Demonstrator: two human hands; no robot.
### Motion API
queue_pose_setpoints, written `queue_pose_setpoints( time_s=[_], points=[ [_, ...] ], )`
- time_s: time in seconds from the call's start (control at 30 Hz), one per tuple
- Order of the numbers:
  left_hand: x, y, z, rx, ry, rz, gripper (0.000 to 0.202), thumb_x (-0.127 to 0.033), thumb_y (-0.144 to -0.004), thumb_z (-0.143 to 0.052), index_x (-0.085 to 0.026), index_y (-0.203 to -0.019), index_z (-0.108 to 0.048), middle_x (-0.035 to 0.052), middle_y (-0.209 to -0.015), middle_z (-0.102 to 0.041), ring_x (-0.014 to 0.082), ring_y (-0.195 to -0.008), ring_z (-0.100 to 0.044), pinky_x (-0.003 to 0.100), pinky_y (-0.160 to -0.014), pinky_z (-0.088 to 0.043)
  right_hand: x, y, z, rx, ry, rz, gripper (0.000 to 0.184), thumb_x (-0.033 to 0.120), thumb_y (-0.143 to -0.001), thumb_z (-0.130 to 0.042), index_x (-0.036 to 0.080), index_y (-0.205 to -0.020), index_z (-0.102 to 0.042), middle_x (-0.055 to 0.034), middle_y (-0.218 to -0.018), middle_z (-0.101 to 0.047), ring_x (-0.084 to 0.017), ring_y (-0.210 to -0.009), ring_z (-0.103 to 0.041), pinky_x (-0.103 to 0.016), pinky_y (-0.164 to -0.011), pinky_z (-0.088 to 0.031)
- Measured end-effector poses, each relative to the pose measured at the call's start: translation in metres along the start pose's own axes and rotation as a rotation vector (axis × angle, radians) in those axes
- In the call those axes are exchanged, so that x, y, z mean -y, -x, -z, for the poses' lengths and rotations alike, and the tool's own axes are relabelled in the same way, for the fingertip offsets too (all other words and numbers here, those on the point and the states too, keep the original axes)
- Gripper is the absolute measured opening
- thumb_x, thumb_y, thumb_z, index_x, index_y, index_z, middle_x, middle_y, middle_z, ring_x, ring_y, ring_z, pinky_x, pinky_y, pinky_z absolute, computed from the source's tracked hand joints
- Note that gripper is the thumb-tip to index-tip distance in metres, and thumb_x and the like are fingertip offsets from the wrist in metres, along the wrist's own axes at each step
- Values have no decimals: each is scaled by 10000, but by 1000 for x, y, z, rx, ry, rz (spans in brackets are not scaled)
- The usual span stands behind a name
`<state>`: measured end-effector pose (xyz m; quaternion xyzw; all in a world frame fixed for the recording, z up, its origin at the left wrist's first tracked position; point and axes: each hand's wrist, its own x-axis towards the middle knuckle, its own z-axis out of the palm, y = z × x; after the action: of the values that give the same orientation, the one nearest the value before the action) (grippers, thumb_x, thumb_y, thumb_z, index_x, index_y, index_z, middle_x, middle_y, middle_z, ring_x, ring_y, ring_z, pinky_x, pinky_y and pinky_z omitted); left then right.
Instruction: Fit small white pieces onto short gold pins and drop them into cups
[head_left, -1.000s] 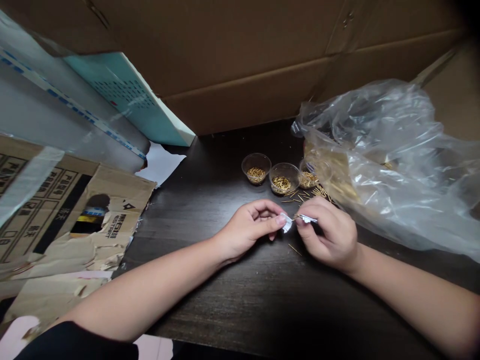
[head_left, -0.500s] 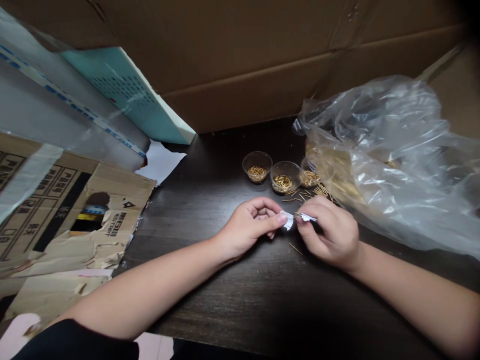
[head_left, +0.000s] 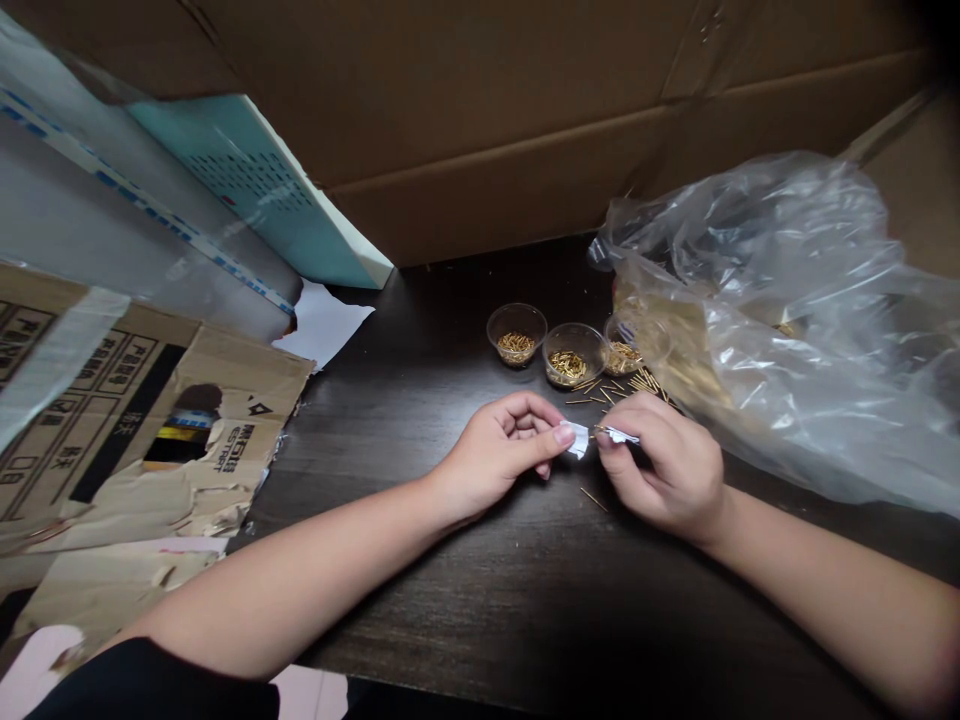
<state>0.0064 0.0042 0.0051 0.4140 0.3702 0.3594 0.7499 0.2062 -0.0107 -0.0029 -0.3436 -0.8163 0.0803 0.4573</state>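
Between thumb and fingers, my left hand [head_left: 517,445] pinches a small white piece of paper or tape [head_left: 577,438]. My right hand [head_left: 664,465] is closed on another small white strip [head_left: 621,437], with a tiny gold-coloured tip showing at its left end; what exactly it is, I cannot make out. The two hands are close together with a narrow gap between the white pieces. A single thin gold pin [head_left: 594,499] lies on the table below them. Loose gold pins [head_left: 646,382] are scattered just beyond my right hand.
Three clear plastic cups stand beyond the hands: a left cup [head_left: 516,325], a middle cup [head_left: 574,345] and a right cup [head_left: 630,335], all holding small gold parts. A crumpled clear plastic bag [head_left: 787,330] covers the right side. Torn cardboard [head_left: 225,400] lies left; a cardboard wall [head_left: 510,130] stands behind.
My right hand has shifted very slightly to the right, widening the gap between the white pieces a little. Both hands keep their hold.
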Motion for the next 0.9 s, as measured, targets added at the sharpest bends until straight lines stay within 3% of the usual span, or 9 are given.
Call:
queue_pose_setpoints(
  time_s=[0.67, 0.77, 0.9],
  points=[
    [-1, 1, -2, -6, -68, -16, 372, -368, -708, -877, -124, -835, -627, -34, -676, -620, 41, -525, -547, 158, -507, -442, -2, 2, -2, 28, 45, 7, 118, 62, -884, -600, 157, -951, -580, -57, -801, -593, -156, -698, -543, -280, -614, -457],
    [-1, 3, -4, -48, -162, -85, 347, -366, -725, -866, -122, -827, -641, -27, -667, -623, 47, -548, -550, 158, -519, -440, -3, 3, -2, 44, 104, 24, 100, 76, -885, -610, 148, -951, -589, -65, -803, -599, -162, -691, -547, -286, -606, -451],
    [1, 7, -7, -119, -356, -276, 247, -314, -791, -819, -124, -819, -665, 3, -720, -671, 62, -629, -592, 160, -574, -467, -2, 5, -2, 61, 160, 32, 81, 92, -889, -612, 146, -947, -594, -71, -804, -612, -168, -684, -554, -295, -605, -447]
  ],
)
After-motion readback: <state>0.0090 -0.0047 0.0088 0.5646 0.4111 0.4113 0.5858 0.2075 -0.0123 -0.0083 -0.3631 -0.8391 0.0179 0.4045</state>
